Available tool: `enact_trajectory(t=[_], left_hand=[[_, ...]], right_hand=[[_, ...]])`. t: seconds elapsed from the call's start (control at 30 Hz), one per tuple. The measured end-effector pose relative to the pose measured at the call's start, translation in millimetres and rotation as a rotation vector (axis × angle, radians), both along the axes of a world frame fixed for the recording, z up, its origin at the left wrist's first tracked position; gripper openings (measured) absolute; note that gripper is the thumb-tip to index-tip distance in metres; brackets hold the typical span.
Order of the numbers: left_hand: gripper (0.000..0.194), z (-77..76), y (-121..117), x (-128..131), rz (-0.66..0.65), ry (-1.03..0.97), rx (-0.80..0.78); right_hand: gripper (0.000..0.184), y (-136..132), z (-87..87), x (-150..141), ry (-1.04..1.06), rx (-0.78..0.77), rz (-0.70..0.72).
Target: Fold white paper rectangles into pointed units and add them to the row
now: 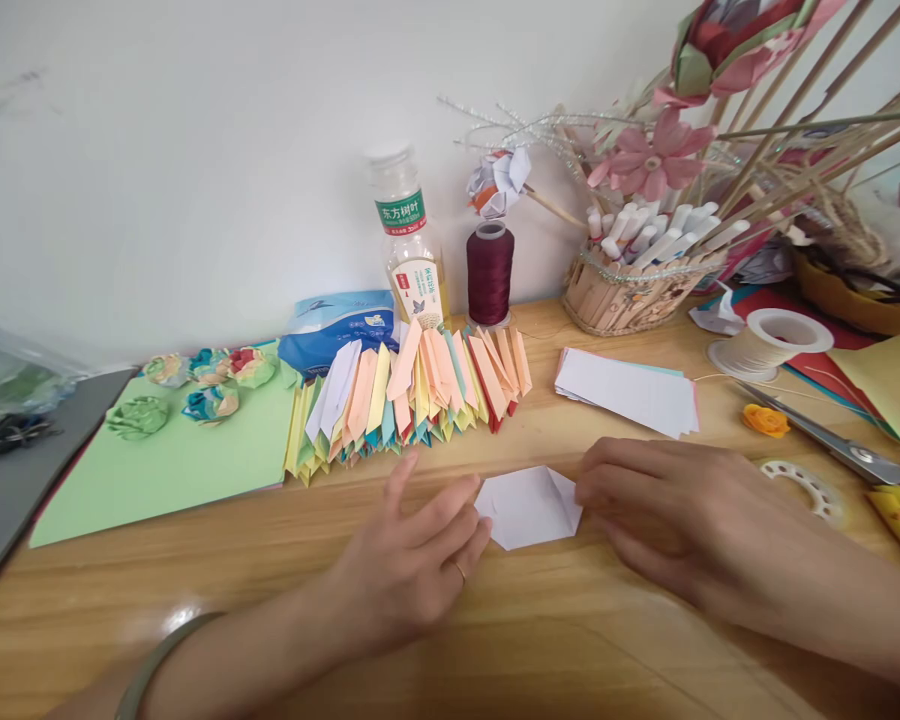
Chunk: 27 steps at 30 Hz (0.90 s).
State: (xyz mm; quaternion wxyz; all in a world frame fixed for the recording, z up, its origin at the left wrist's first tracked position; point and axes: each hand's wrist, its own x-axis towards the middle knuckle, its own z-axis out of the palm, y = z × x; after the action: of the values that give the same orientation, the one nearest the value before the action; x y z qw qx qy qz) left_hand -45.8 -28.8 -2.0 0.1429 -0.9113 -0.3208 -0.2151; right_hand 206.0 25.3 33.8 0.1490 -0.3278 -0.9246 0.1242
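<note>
While the left hand [424, 555] lies loosely spread, its fingertips just touching the left edge of the white paper [525, 510], the right hand [686, 510] has its fingertips drawn together on the opposite corner and appears to pinch it. That paper lies on the worktop [270, 570] between the two hands, its corners turned in and a slanting flap [568, 500] standing slightly proud beside the right fingertips.

The step in hand looks like shaping this flap. To do it well, the left fingers would best bear down lightly so that the sheet cannot slide or turn, while the right ones line up the flap's edge before any hard pressure. A crease run from the middle outward, with a fingertip or nail, should come out sharper than one patted down; the thin sheet probably wrinkles if tugged between both hands.

Just beyond the right hand lies a stack of paper slips [626, 390], and beyond the left hand's fingertips stands a dense row of folded pieces [412, 390], near enough that a wide sweep of that hand could knock it. The scissors [825, 435] rest beyond the right wrist, to its right, touching neither hand.
</note>
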Motion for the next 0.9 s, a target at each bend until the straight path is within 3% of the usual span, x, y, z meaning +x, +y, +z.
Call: enact_trajectory(t=[0.1,0.27,0.47,0.57,0.73,0.9], left_hand=[[0.01,-2.1,1,1,-0.017,-0.072,-0.02],[0.009,-2.8,7,1,-0.033,-0.073,-0.044],[0.014,-3.1,9,3,-0.028,-0.093,-0.041],[0.017,-0.8,9,5,0.038,-0.194,-0.164],[0.016,3.8,9,8,0.054,-0.373,-0.406],[0.015,4.8,9,11,0.13,-0.461,-0.551]], right_hand=[[0.02,0,-7.8,-2,-0.03,-0.114,0.064],[0.019,6,-22.5,-1,-0.022,-0.124,0.118],[0.013,2,-14.2,-4,-0.066,-0.122,0.09],[0.007,2,-11.6,-6,-0.091,-0.168,0.111],[0.022,4,-14.6,-7,-0.04,-0.162,0.132],[0.024,0,-16.1,-11,0.018,-0.294,0.033]])
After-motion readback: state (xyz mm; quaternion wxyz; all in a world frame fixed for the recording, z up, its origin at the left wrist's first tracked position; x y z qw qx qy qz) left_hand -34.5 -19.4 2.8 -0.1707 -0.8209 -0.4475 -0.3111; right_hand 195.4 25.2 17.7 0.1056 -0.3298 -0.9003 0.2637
